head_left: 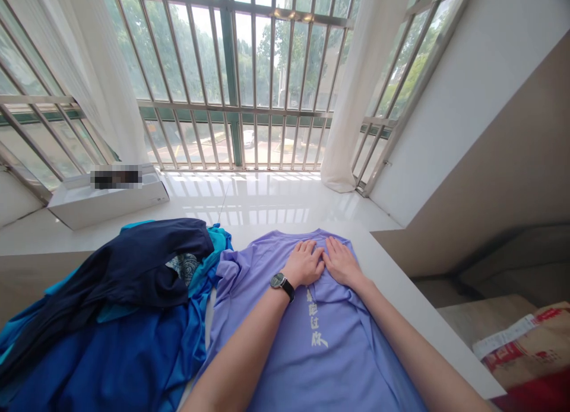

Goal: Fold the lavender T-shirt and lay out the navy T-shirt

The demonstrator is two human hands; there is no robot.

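Note:
A lavender T-shirt point(285, 341) lies spread on the white sill, its collar toward the window and white printed characters running down its middle. My left hand point(305, 262), with a black-strapped watch point(282, 284) on the wrist, rests flat on the shirt just below the collar. Beside it, my right hand point(341, 260) lies flat near the shirt's right shoulder. The fingers of both hands are stretched out on the cloth, and the two hands nearly touch. Some of the print is hidden by my left hand.
To the left is a heap of dark navy and blue clothes point(133, 293). A white box point(111, 201) stands at the back left of the sill point(276, 198). White curtains point(351, 103) hang before a barred window. Low at the right sits a brown paper bag point(534, 346).

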